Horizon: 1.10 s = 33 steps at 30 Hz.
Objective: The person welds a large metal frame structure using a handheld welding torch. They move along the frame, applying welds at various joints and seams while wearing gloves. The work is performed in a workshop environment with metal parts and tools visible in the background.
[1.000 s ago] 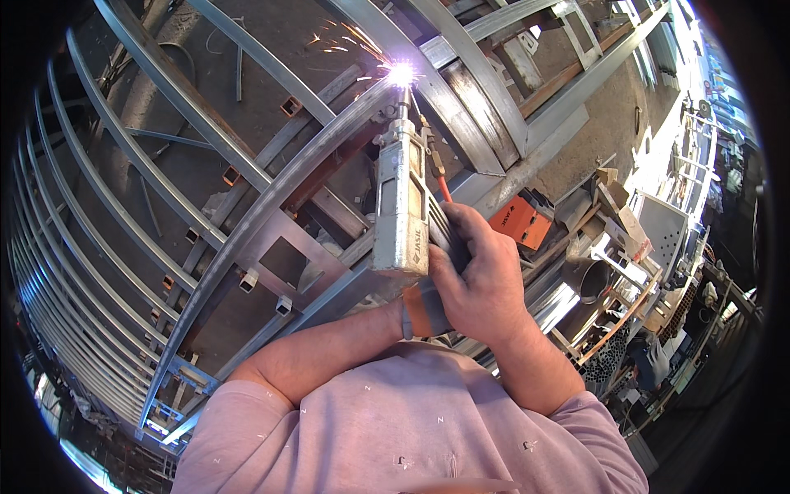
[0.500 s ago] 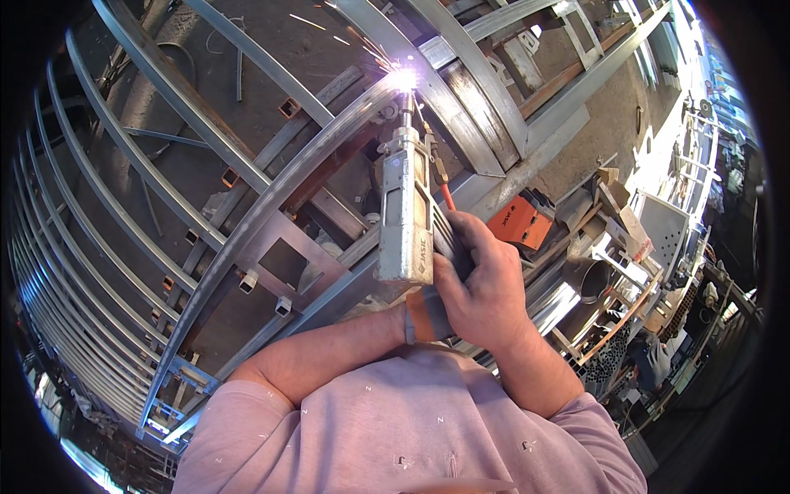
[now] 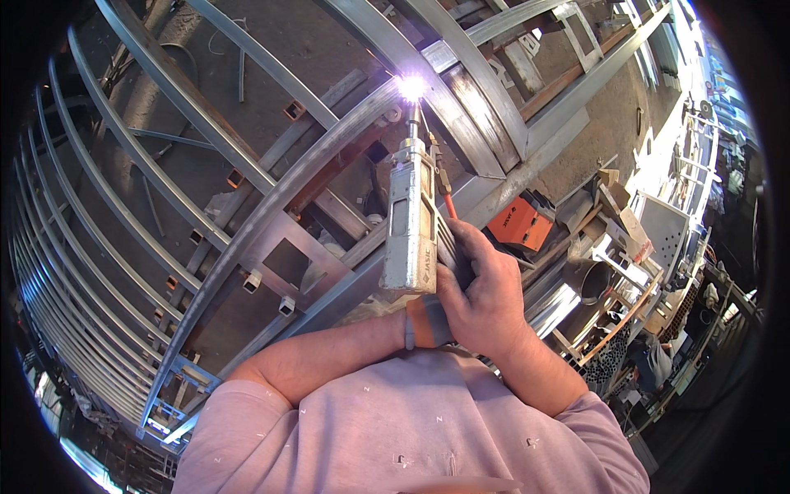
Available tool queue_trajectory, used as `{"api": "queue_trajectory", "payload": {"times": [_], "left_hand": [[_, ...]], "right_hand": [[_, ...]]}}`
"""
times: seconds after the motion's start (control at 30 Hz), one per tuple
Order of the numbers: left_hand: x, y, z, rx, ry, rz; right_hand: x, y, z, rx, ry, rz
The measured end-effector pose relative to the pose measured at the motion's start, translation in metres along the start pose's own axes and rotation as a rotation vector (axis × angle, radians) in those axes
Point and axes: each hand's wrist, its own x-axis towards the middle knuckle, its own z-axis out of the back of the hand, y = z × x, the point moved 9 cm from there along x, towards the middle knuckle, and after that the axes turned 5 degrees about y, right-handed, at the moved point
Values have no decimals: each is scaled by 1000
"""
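Note:
My right hand is closed round the rear of a silver, box-bodied welding gun, its thumb and fingers at the grip side. A slim metal nozzle points away from me. At its tip a violet-white arc glares where a curved steel tube meets a wider steel beam; the glare hides the joint itself. Just behind the gun, my left hand wears an orange and grey glove, and only its cuff shows. The gun and my right hand cover its fingers. An orange-sleeved line with a brass fitting runs beside the gun.
Several bent tubes fan out at the left across a frame. A cut-out metal plate lies under the near curve. To the right stand an orange and black machine, a dark round pot and stacked scrap pieces.
The gun and its arc have shifted slightly right and toward me. The spray of sparks toward the upper left is no longer visible.

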Motion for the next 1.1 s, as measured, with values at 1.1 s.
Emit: {"api": "queue_trajectory", "payload": {"times": [1.1], "left_hand": [[-13,-4,-11,-879,20,-100]], "right_hand": [[8,6,7,93,15,81]]}}
